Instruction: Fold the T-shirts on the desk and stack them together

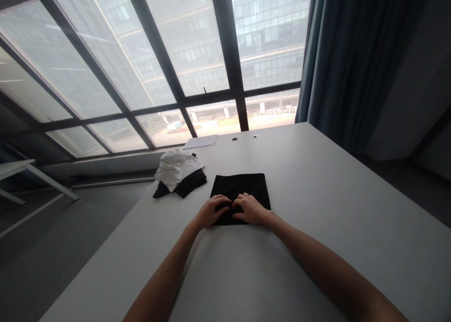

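A folded black cloth (pixel 243 187) lies flat on the white table (pixel 317 209) in front of me. My left hand (pixel 213 211) and my right hand (pixel 251 208) rest side by side on its near edge. The fingers of both hands are curled down and press on the fabric. To the left of the cloth sits a small pile of clothes (pixel 179 173), white on top and black underneath.
A sheet of paper (pixel 200 141) lies at the table's far edge, near two round holes (pixel 244 137). Big windows stand beyond the table, and a dark curtain (pixel 338 64) hangs at the right. Another white table (pixel 14 168) shows at far left.
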A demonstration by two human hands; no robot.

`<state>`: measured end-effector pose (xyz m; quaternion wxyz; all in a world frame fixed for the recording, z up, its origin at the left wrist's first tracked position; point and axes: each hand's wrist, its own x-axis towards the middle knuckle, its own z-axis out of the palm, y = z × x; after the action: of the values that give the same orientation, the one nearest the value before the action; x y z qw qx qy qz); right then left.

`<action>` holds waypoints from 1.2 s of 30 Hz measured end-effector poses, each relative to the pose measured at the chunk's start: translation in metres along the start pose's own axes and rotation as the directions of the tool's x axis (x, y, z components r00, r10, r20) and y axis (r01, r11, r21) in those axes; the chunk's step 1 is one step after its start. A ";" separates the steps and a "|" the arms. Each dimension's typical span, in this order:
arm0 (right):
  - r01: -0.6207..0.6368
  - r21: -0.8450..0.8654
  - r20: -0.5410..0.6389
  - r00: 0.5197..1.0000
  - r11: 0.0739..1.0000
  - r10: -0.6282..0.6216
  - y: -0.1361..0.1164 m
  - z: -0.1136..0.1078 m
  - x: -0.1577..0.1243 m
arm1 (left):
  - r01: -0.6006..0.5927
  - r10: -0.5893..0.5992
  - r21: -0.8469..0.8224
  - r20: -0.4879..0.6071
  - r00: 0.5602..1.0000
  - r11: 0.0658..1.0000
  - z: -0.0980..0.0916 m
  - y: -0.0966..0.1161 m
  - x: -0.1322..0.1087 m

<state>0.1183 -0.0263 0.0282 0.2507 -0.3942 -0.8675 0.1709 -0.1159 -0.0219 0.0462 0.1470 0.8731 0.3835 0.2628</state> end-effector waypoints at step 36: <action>-0.738 0.570 0.161 0.530 0.360 0.832 0.076 -0.063 -0.008 | 0.843 -0.845 -0.386 0.231 0.482 0.375 -0.028 -0.045 0.033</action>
<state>0.2039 0.0221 0.0395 0.3106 -0.6762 -0.4526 0.4913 -0.1401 0.0343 0.0601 0.4564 0.4941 0.7019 0.2343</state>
